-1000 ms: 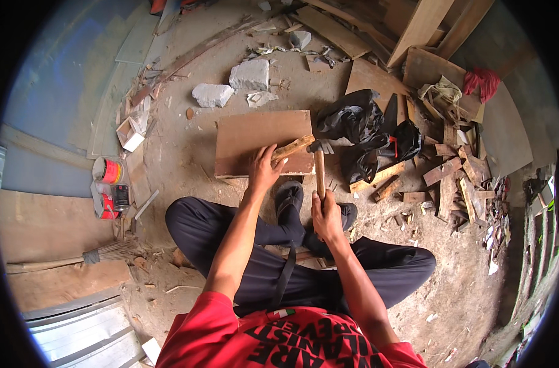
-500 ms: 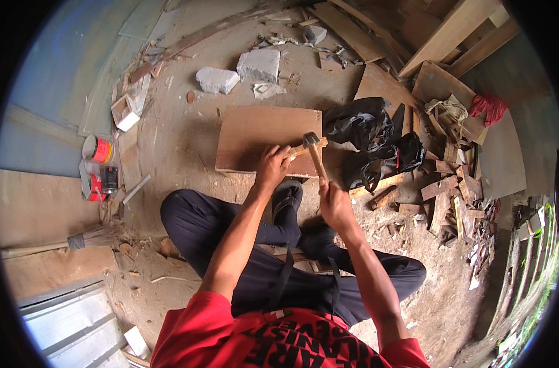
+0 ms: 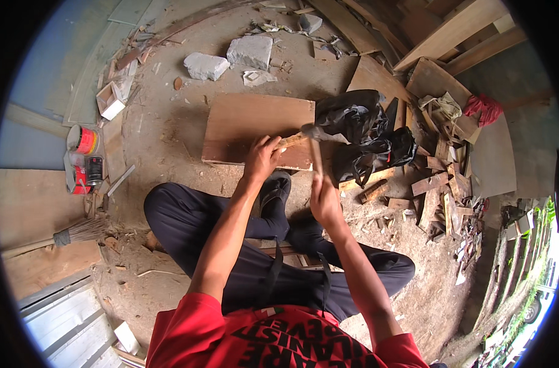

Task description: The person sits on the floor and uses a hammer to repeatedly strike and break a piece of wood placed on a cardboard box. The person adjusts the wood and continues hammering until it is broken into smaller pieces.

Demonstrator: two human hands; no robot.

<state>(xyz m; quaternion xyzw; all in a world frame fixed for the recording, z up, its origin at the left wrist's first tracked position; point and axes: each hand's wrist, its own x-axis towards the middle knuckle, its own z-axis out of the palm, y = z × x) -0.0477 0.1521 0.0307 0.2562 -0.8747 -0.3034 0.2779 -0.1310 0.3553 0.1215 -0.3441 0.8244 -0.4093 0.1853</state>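
Observation:
My left hand [image 3: 262, 159] is closed around a short, light piece of wood [image 3: 292, 141], which lies over the front right part of a flat brown wooden box [image 3: 255, 119]. In my right hand [image 3: 326, 199] is a hammer with a wooden handle [image 3: 317, 161]. Its dark metal head [image 3: 310, 130] is at the right end of the wood and hides that end. Whether the two touch, I cannot tell. Just below the box are my feet, and my legs are folded on both sides.
Black plastic bags [image 3: 359, 119] lie right of the box, with a heap of wood offcuts [image 3: 439, 184] beyond them. Pale stone blocks [image 3: 250, 52] sit behind the box. At the left are a red tin [image 3: 83, 140], a dark can [image 3: 94, 170] and a twig broom [image 3: 83, 232].
The whole view has shifted a little. My right hand has tilted the hammer handle more upright, and its head has come over the wood's right end. My left hand keeps its hold.

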